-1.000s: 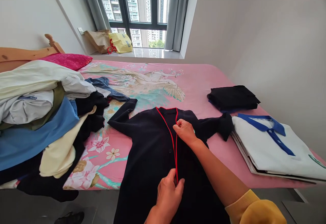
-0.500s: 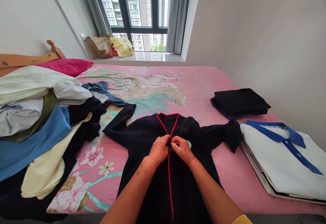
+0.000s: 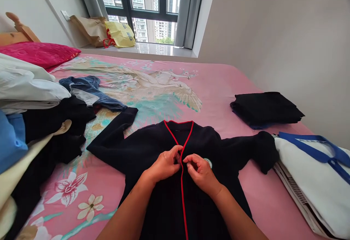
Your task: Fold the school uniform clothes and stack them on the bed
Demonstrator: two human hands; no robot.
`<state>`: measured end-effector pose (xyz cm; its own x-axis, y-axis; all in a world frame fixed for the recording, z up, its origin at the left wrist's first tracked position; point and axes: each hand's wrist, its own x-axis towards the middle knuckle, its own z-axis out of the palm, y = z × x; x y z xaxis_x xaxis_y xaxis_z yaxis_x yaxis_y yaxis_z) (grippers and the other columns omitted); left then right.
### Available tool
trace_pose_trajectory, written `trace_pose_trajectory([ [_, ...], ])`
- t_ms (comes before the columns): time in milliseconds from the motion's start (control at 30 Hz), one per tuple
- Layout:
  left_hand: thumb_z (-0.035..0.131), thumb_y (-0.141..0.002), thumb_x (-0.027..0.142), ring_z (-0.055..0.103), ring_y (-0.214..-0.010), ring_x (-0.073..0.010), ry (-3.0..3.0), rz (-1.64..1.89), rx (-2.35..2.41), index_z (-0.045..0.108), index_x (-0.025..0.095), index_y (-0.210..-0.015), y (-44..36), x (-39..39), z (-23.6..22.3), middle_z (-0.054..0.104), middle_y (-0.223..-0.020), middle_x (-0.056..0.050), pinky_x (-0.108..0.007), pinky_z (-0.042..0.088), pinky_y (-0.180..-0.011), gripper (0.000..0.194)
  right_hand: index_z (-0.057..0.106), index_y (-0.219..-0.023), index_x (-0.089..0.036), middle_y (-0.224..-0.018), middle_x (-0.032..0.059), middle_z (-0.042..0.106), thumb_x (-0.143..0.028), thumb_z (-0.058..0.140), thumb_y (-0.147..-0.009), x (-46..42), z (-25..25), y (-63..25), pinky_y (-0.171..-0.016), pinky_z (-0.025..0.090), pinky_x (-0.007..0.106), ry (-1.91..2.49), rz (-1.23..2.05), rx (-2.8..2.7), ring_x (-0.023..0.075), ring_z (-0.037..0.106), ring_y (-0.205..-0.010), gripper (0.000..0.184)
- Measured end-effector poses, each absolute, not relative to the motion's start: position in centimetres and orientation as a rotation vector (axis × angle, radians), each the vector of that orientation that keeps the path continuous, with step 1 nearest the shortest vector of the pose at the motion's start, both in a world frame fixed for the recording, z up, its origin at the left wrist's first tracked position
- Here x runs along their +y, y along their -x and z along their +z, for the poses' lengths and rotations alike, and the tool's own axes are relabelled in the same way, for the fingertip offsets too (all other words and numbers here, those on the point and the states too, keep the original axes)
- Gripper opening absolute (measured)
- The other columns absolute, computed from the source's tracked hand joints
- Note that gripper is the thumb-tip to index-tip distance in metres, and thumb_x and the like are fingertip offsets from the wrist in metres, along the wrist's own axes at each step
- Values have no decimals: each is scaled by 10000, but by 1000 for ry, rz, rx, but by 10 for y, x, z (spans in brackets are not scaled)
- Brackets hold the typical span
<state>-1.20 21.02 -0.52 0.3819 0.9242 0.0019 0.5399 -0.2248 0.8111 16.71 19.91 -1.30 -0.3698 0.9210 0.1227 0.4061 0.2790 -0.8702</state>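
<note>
A dark cardigan [image 3: 164, 203] with red trim lies front up on the bed, its front edges meeting below the V-neck. My left hand [image 3: 165, 164] rests on it at the upper front edge, index finger and thumb parted beside the red trim. Just right of the trim is my right hand [image 3: 201, 172], fingers curled loosely, with a gap between index finger and thumb. A round badge [image 3: 208, 162] shows partly behind that hand. The sleeve on the left is bent upward; the one on the right reaches toward folded white shirts.
A heap of loose clothes [image 3: 32, 90] lies at left, with jeans [image 3: 90, 89] beside it. Folded black clothes [image 3: 268, 109] and a stack of white shirts [image 3: 303, 167] with a blue collar sit at right. Paper bags [image 3: 120, 34] stand on the windowsill [image 3: 164, 50].
Both hands have come slightly apart from their pinch at the cardigan's front edge, and their fingers have loosened. The view has moved closer to the bed.
</note>
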Motion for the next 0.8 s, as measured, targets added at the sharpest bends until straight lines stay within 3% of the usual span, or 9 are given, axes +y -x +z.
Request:
trace_pose_trajectory([
  [167, 497, -683, 96, 515, -630, -79, -1775, 729, 1160, 445, 241, -1185, 18, 209, -9, 549, -713, 72, -195, 390, -621, 526, 582, -848, -195, -803, 17, 540, -175, 514, -797, 192, -15, -157, -626, 426, 233, 1271, 863, -1961, 116, 508, -677, 87],
  [400, 486, -701, 95, 478, -600, -73, -1743, 782, 1182, 451, 247, -1140, 18, 206, -8, 530, -697, 80, -192, 375, -598, 465, 584, -1026, -203, -846, 31, 554, -184, 519, -820, 180, -17, -154, -710, 446, 276, 1381, 741, -1954, 146, 534, -776, 216],
  [633, 484, -697, 89, 472, -583, -68, -1746, 806, 1174, 497, 234, -1097, 18, 205, -11, 537, -723, 63, -191, 369, -572, 426, 577, -996, -228, -828, 6, 548, -195, 521, -816, 181, -20, -155, -631, 440, 246, 1399, 814, -1892, 118, 507, -670, 191],
  [800, 491, -676, 80, 478, -592, -70, -1698, 821, 1158, 503, 221, -1092, 19, 207, -12, 537, -700, 64, -188, 379, -574, 440, 515, -1003, -202, -902, 29, 554, -314, 605, -768, 169, -18, -150, -682, 451, 277, 1437, 607, -1847, 135, 513, -708, 276],
])
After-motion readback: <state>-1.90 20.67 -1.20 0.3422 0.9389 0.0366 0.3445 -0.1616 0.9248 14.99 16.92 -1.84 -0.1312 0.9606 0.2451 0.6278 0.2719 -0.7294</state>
